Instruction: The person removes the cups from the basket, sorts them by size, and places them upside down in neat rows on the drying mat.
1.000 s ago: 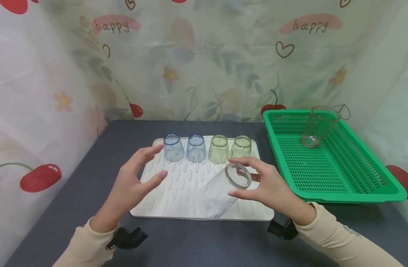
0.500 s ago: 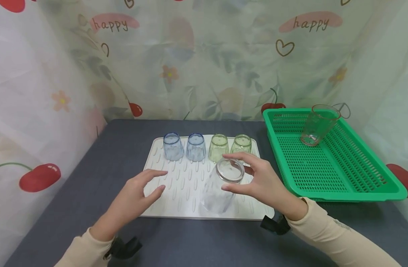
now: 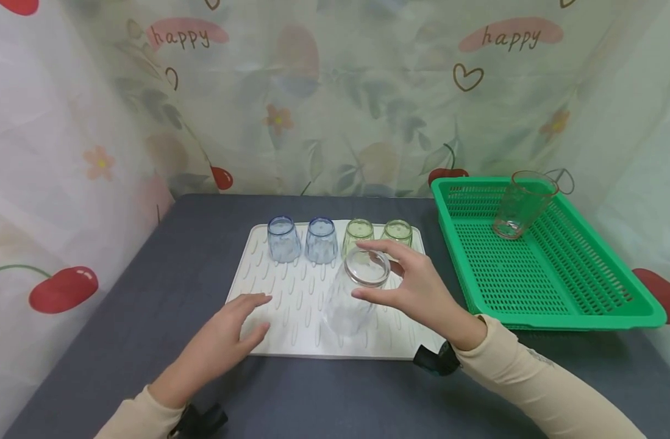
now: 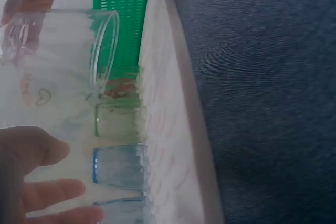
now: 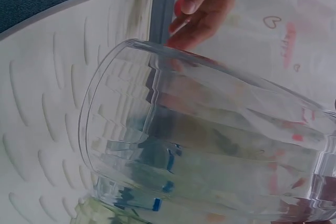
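My right hand (image 3: 408, 280) grips a clear glass (image 3: 350, 305) around its thick base, which points up. The glass is upside down and slightly tilted, its mouth close over the white drying mat (image 3: 296, 338). In the right wrist view the wide rim of the clear glass (image 5: 210, 129) faces the ridged mat. My left hand (image 3: 219, 338) holds nothing; its fingers are spread loosely over the mat's left front part. Behind the clear glass, two blue glasses (image 3: 283, 241) and two green glasses (image 3: 359, 231) stand upside down in a row along the mat's back edge.
A green plastic basket (image 3: 559, 320) stands to the right of the mat, with a pinkish clear glass mug (image 3: 523, 204) leaning inside it. A dark cloth (image 3: 203, 244) covers the table. Patterned curtains (image 3: 335, 122) hang behind and at both sides.
My right hand has carried the clear glass left and a little back, turning it more upright. My left hand has lowered toward the mat's front left.
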Demonstrator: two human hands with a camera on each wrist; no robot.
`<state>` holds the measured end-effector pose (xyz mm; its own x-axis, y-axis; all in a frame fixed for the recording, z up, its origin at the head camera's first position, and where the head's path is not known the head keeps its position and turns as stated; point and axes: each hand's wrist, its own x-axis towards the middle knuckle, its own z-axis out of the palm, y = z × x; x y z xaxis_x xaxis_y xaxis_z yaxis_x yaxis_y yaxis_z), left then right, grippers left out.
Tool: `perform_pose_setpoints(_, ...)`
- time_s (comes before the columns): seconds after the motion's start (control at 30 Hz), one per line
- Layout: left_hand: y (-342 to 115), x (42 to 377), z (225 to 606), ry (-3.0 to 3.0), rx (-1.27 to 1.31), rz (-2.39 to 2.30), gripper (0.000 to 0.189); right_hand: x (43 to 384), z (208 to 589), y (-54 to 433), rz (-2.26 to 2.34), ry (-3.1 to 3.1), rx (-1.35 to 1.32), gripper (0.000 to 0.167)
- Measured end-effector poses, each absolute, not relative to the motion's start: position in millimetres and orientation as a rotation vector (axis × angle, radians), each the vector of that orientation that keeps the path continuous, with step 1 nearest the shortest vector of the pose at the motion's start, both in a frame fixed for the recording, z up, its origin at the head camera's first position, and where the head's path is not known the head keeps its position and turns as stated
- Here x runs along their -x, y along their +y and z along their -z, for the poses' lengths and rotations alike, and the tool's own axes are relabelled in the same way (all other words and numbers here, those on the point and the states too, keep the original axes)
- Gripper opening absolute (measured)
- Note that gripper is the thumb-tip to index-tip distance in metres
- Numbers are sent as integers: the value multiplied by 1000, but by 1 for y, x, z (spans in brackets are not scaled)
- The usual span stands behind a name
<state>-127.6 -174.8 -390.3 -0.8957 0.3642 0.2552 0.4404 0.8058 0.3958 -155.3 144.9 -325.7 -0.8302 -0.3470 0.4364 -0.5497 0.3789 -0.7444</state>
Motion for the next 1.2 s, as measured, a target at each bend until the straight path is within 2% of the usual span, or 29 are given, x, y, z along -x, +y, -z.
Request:
perform_pose_setpoints(0.47, -179, 121, 416, -2959, 699, 490, 61, 176, 338, 128, -1436, -2466, -746, 67)
perform_pose_setpoints(1.2, -178, 120, 417, -3130, 663, 391, 56, 196, 339, 108, -1378, -2498, -720, 66)
